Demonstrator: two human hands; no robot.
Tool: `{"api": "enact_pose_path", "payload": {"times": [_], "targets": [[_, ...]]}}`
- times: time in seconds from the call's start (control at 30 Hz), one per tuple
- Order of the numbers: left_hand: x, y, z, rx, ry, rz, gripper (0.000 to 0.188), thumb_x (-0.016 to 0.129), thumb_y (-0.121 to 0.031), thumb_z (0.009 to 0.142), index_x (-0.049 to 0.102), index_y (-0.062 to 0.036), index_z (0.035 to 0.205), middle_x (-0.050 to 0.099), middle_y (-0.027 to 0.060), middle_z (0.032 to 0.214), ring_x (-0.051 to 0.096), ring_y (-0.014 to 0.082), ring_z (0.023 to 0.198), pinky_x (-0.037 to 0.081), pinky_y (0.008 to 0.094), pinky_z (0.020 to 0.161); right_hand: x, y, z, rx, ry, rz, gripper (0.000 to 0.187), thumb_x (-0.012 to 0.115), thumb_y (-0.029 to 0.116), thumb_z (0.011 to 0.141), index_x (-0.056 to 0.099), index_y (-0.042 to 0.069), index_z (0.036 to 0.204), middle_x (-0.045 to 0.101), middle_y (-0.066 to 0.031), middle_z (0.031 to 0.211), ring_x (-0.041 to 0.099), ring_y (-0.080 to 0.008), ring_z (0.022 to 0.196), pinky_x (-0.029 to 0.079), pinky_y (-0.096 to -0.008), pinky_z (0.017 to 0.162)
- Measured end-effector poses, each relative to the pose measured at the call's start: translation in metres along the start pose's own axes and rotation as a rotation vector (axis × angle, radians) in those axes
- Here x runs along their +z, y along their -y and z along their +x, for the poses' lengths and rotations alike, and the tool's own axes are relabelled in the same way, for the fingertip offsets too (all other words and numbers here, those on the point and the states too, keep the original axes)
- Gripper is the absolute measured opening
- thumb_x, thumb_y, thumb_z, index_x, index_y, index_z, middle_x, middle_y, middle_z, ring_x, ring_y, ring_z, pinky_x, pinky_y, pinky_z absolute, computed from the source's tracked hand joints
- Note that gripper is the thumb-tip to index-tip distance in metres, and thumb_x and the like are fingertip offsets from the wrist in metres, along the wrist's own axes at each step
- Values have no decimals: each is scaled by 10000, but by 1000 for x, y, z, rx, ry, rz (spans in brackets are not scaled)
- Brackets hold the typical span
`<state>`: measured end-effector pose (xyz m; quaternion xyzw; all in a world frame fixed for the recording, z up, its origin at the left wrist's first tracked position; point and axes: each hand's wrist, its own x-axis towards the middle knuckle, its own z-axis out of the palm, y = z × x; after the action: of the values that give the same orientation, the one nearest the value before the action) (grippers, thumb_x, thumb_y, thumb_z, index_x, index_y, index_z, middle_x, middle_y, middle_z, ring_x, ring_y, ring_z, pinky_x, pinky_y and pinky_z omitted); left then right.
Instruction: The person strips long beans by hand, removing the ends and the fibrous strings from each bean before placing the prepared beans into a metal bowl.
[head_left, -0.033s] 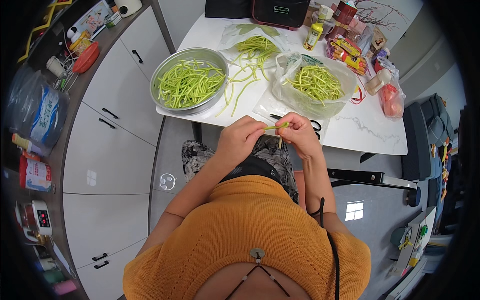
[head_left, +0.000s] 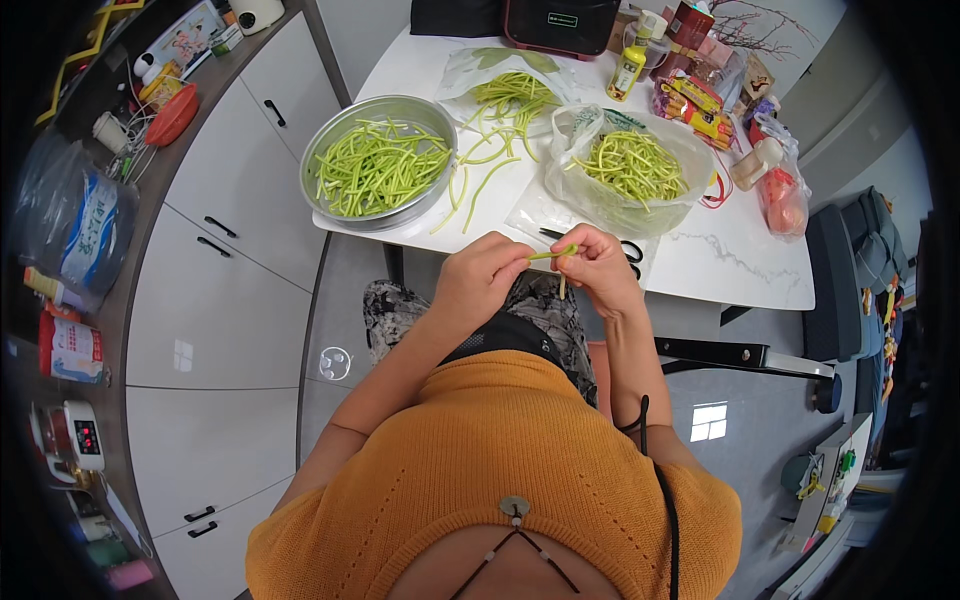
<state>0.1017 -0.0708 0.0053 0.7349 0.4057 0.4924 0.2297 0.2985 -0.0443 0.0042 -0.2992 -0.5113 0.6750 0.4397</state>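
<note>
My left hand (head_left: 480, 280) and my right hand (head_left: 603, 275) meet in front of the table edge. Each pinches the same thin green vegetable stem (head_left: 541, 255), and a strip of it dangles under my right fingers. Ahead on the left, a round metal basin (head_left: 385, 218) holds a heap of cut green stems (head_left: 378, 165). To the right, a clear plastic bag (head_left: 690, 150) lies open around more stem pieces (head_left: 632, 165). Long stems (head_left: 512, 95) spill from another bag behind, and a few loose ones (head_left: 488, 195) lie between. Black-handled scissors (head_left: 632, 252) rest partly hidden behind my right hand.
The white table (head_left: 745, 265) carries a yellow bottle (head_left: 627, 75), snack packets (head_left: 695, 110) and a bag of reddish round items (head_left: 782, 200) toward its right side. A dark box (head_left: 560, 25) stands at the back. White cabinets (head_left: 215, 310) run along my left.
The strip hanging below my right fingers has shifted very slightly. Both hands keep their places and their grip on the stem.
</note>
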Motion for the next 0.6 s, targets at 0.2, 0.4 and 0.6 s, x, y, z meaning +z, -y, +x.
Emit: {"api": "enact_pose_path", "payload": {"times": [0.2, 0.4, 0.6], "targets": [[1, 0, 0, -128, 22, -65, 127, 632, -32, 792, 638, -4, 916, 592, 63, 769, 547, 125, 636, 431, 235, 580, 4, 4, 3, 14, -106, -38, 239, 660, 99, 812, 613, 18, 1032, 620, -25, 759, 422, -25, 521, 304, -156, 454], [2, 18, 0, -355, 27, -299, 145, 619, -51, 825, 625, 16, 954, 572, -7, 769, 479, 49, 603, 394, 189, 545, 1, 8, 6, -34, -171, -44, 230, 607, 102, 855, 582, 20, 1068, 623, -32, 775, 404, -22, 506, 278, -156, 434], [-5, 17, 2, -544, 215, -580, 217, 523, -151, 910, 613, 14, 1019, 571, -14, 763, 410, 27, 537, 324, 150, 490, 1, 8, 7, -59, -197, -24, 190, 578, 98, 872, 576, 22, 1046, 624, -32, 772, 411, -24, 507, 286, -158, 442]]}}
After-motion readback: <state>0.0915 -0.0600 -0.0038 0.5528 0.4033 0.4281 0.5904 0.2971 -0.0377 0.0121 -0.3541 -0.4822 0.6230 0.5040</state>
